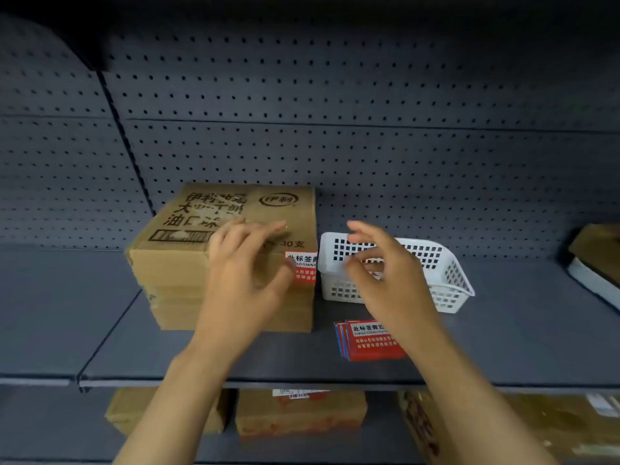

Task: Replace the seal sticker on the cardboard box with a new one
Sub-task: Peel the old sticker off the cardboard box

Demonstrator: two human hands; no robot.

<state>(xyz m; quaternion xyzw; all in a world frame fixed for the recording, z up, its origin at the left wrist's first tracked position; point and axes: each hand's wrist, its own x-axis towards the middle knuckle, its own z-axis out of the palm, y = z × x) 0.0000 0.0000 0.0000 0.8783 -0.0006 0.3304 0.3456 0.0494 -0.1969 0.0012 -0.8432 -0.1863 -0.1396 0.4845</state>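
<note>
The box point(231, 250) is set on the shelf point(167, 350), with the sticker point(303, 267) wrapped over its front right top edge. The left hand point(248, 266) is spread open, empty, its thumb tip touching the sticker's left side. The right hand point(385, 263), loosely curled and empty, is held before the basket point(446, 273); the spare stickers point(365, 340) lie below it.

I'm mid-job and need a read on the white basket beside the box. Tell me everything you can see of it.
The white basket looks like moulded plastic, rectangular with rounded corners and walls pierced by square holes. It sits upright on the grey shelf, just right of the cardboard box, behind the stack of red stickers. The right hand hovers in front of it, open, hiding much of its inside; something small, reddish and white shows by the fingers, but I cannot tell what. Contact is unclear.
</note>
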